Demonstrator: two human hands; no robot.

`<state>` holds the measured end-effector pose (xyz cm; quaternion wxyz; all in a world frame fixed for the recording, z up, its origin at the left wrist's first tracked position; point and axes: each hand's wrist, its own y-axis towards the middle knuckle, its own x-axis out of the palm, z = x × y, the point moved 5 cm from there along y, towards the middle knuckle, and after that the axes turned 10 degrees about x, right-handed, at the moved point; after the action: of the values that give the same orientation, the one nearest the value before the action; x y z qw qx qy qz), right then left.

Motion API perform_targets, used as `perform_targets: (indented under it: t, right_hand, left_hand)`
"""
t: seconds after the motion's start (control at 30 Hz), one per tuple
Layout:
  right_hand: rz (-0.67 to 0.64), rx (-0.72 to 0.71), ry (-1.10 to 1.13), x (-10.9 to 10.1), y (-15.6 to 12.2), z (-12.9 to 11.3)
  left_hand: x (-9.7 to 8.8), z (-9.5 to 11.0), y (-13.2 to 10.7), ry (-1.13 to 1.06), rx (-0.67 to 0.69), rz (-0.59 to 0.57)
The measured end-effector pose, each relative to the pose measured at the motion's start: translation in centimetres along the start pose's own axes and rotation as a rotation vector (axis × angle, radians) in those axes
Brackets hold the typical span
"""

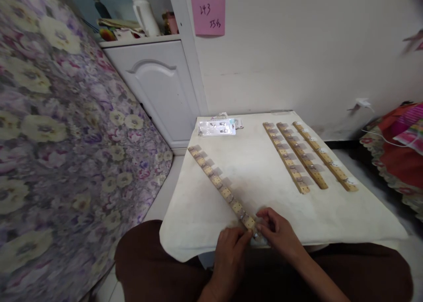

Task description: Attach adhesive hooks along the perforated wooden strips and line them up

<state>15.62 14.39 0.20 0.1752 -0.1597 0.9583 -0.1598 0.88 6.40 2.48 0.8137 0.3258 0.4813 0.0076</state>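
Observation:
A long wooden strip (216,178) with a row of metal hooks lies slantwise on the cloth-covered table, its near end between my hands. My left hand (231,251) is closed at this end, thumb and fingertips on the wood beside the last metal hook (255,235). From the other side, my right hand (280,233) reaches in with curled fingers, its thumb and fingertips at the strip's edge. What these right fingers pinch is too small to make out.
Three similar hook strips (286,156) lie side by side at the table's right. Clear plastic packaging (217,127) with metal pieces rests at the back left of the white tablecloth (244,148). A floral curtain (82,130) hangs left; a wall rises behind.

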Motion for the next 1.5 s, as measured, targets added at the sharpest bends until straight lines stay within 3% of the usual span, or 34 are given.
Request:
perform_targets:
  t: [0.33, 0.53, 0.7, 0.87, 1.13, 1.2, 1.3, 1.4, 1.5]
  right_hand:
    - [0.008, -0.023, 0.013, -0.3, -1.1, -0.1]
    - [0.340, -0.276, -0.290, -2.3, -4.0, 0.5]
    - [0.516, -0.381, -0.499, -0.7, -5.5, 1.2]
    - [0.601, -0.389, -0.513, 0.8, -5.0, 1.4]
    - [0.620, -0.402, -0.454, 0.9, -4.9, 1.7]
    - [0.624, -0.410, -0.434, 0.9, -4.9, 1.8]
    - [0.621, -0.431, -0.385, 0.8, -4.9, 1.6]
    - [0.565, -0.446, -0.279, 0.8, -4.9, 1.2]
    - [0.457, -0.373, -0.130, 1.2, -4.9, 0.8]
  left_hand:
    - [0.5, -0.5, -0.1, 0.004, -0.060, -0.074]
    - [0.3, -0.8, -0.5, -0.134, -0.070, -0.028]
    - [0.2, -1.3, -0.9, -0.275, -0.127, 0.018]
    - [-0.1, -1.1, -0.6, -0.306, -0.158, 0.008]
    - [-0.5, -0.9, -0.6, -0.373, -0.189, 0.043]
    - [-0.7, -0.9, -0.7, -0.438, -0.243, 0.064]
    - [-0.8, -1.3, -0.9, -0.594, -0.448, 0.101]
    - [0.0, -1.7, -0.9, -0.903, -0.695, 0.094]
    - [1.3, -1.8, -0.5, -1.220, -0.889, 0.124]
